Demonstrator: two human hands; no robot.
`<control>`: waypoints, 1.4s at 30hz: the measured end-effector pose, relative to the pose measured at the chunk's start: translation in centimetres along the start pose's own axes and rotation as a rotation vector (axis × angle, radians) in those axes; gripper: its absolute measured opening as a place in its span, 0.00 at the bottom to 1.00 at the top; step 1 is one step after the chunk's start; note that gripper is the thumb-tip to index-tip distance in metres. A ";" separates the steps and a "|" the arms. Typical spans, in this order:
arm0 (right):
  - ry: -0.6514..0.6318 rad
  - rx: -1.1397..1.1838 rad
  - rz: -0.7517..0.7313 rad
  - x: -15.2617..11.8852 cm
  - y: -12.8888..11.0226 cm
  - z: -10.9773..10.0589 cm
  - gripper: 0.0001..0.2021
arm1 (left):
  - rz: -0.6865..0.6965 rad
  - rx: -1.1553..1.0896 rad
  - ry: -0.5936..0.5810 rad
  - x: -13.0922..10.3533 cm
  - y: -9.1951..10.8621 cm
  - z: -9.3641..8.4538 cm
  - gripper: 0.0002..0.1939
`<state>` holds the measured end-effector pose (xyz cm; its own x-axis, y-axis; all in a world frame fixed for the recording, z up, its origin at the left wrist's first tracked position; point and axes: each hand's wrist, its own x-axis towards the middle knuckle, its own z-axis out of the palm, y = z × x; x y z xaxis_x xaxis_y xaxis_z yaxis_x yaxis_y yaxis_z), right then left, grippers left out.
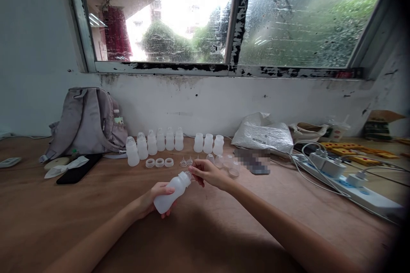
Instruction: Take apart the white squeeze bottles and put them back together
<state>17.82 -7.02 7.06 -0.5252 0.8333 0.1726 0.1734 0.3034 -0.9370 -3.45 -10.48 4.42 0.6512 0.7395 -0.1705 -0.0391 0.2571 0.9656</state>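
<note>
My left hand (160,198) is wrapped round a frosted white baby bottle (171,194), which is tilted with its neck up and to the right. At the bottle's mouth, the fingers of my right hand (205,171) pinch a small clear teat (188,175), partly covered by the fingertips. Just beyond, two clear teats (183,162) lie on the table. To their left are three white screw rings (159,162) in a row. Several clear caps (228,162) stand behind and right of my right hand. Three bottles without caps (208,143) stand near the wall.
Several capped bottles (151,142) stand at back left beside a grey backpack (83,119). A black pouch (78,170) with a tissue lies at left. A silver plastic package (262,132), a phone (259,165) and a power strip (349,187) with loose cables occupy the right side.
</note>
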 end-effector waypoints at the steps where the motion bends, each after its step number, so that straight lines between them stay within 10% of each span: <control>1: 0.000 -0.003 -0.005 0.0 -0.1 0.0 0.19 | 0.001 0.001 -0.004 0.1 -0.1 -0.1 0.16; 14: -0.008 -0.068 0.144 -0.2 0.2 0.1 0.20 | 0.042 0.111 0.001 -0.1 0.2 0.2 0.17; 27: -0.139 0.081 -0.058 -0.2 0.1 -0.4 0.12 | 0.021 0.097 0.009 0.6 -0.9 -1.1 0.17; 36: -0.176 0.062 0.173 -0.5 0.0 -0.7 0.19 | 0.006 0.090 0.003 0.5 -0.8 -0.7 0.18; 42: -0.159 0.054 -0.008 -0.4 0.1 -0.2 0.17 | -0.005 0.096 0.002 0.4 -0.7 -0.9 0.18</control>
<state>18.22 -7.17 6.93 -0.6521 0.7461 0.1345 0.1254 0.2811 -0.9514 -3.79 -9.81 3.47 0.6494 0.7399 -0.1759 0.0371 0.2002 0.9791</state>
